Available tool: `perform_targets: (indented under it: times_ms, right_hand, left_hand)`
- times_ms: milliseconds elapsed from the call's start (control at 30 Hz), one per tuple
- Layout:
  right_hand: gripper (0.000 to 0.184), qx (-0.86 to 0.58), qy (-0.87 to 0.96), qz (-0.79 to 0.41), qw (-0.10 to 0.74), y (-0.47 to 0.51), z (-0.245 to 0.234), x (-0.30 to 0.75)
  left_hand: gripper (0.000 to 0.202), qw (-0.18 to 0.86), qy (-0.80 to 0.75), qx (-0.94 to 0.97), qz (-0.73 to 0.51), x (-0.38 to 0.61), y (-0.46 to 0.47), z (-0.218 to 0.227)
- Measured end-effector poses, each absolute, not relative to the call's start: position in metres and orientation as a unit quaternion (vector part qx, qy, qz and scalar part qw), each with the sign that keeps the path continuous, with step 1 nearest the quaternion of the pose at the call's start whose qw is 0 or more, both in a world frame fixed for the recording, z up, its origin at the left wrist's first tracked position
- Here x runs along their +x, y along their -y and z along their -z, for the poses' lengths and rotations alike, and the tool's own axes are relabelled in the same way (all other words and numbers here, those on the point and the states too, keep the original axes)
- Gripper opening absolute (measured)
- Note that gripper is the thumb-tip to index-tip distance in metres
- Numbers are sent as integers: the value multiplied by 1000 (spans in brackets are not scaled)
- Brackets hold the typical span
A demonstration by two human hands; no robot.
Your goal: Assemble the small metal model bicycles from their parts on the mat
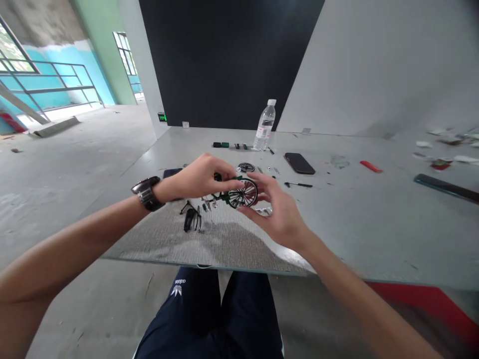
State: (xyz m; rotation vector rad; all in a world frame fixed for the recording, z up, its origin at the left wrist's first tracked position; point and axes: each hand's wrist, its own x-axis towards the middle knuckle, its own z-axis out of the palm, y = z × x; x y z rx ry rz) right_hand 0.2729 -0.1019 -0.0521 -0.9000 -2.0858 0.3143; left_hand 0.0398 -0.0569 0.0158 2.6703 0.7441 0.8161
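While left hand [198,177] and right hand [279,212] pinch the model bicycle [239,195], bottle [265,125] and phone [299,163] lie beyond.

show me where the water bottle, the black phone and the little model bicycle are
water bottle [264,129]: head view, on its label
black phone [299,163]: head view, middle of its screen
model bicycle [243,194]: head view, spokes of its wheel
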Motion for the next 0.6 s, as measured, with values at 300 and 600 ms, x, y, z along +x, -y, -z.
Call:
perform_targets:
  times_ms: [300, 600]
  right_hand:
    - [44, -304, 838, 240, 384, 82, 47, 254]
    - [26, -336, 841, 216, 364, 46, 47, 240]
  left_hand:
    - [44, 277, -346, 860, -252, 33, 23, -26]
    - [34, 197, -303, 909, -206, 36, -4, -26]
